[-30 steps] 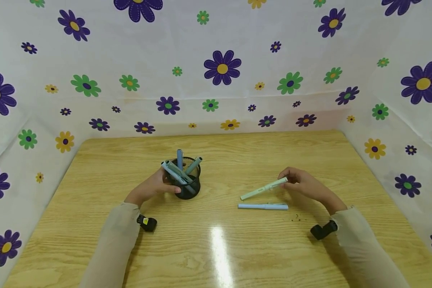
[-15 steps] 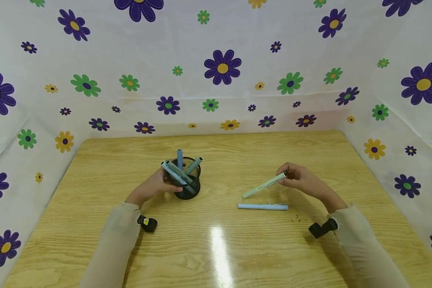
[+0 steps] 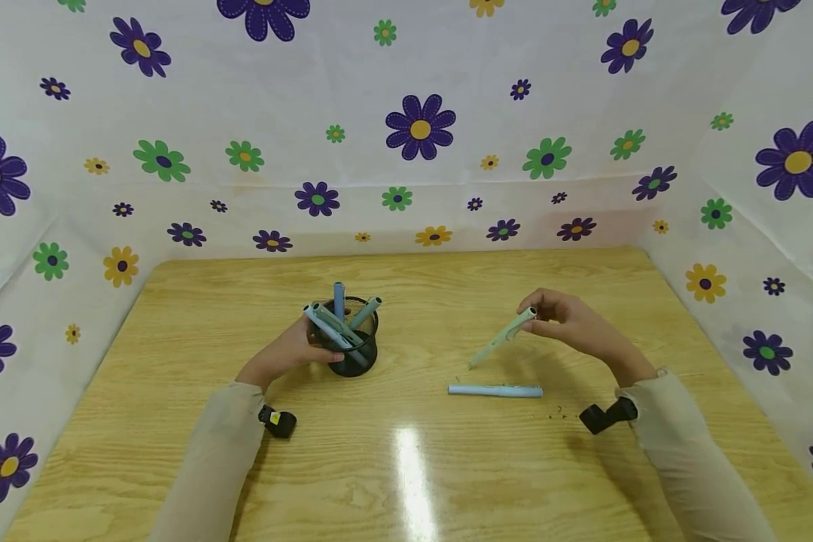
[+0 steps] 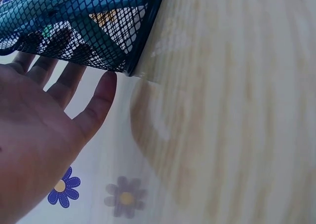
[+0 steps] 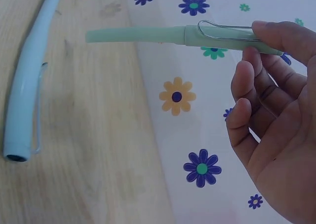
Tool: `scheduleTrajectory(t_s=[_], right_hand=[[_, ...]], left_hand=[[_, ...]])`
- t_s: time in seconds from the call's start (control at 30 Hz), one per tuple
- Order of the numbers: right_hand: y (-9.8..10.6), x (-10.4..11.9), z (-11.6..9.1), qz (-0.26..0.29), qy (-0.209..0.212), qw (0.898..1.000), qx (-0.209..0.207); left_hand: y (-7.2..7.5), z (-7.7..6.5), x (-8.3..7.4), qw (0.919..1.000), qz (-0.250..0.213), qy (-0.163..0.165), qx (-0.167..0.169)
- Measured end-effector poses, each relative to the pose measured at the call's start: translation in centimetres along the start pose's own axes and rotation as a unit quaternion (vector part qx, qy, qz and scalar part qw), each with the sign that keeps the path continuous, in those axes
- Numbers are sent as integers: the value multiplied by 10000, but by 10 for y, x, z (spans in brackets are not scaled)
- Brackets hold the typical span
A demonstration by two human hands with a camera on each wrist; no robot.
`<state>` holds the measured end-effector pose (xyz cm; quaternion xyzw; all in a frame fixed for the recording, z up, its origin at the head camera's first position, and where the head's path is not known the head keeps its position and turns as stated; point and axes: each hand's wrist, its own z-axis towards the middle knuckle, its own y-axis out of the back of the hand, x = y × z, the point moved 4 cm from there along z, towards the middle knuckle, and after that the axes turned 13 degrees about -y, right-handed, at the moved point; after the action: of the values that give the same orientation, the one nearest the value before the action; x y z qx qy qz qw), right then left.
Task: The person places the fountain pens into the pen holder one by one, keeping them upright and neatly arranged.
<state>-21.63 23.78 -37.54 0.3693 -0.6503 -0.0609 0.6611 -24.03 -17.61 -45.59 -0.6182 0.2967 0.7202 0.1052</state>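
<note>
My right hand [image 3: 569, 324] pinches a pale green pen [image 5: 148, 35] by its capped, clipped end between thumb and fingers. The pen slants down to the left, its lower end close above the table. Just in front of it lies a light blue pen [image 3: 494, 391], flat on the wood. On the left, my left hand [image 3: 287, 354] holds a black mesh pen cup [image 3: 359, 361], thumb at the near side and fingers behind. Several blue and green pens [image 3: 339, 324] lean in the cup. The left wrist view has those fingers [image 4: 64, 81] against the mesh.
The wooden table [image 3: 325, 467] carries a few dark specks [image 3: 558, 412] right of the light blue pen. A white flowered cloth [image 3: 278, 98] surrounds the back and sides. Each wrist wears a black camera, such as the right wrist camera [image 3: 608, 415].
My right hand has risen and shifted slightly left and away, tilting the pale green pen steeper and lifting it off the table. My left hand and the pen cup stay in place.
</note>
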Motion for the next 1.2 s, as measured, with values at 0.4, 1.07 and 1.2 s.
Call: scheduleTrajectory(t_s=[0.4,1.07,1.2], right_hand=[[10,26,9,-287,329,9990,-87],[29,83,21,245,1163,9927,-206],[27,97,31,105,1192,9927,-146]], left_hand=[[0,0,3,9997,-251,-33,16],[0,0,1,9996,-261,57,-2],[0,0,1,9997,-250,53,-1]])
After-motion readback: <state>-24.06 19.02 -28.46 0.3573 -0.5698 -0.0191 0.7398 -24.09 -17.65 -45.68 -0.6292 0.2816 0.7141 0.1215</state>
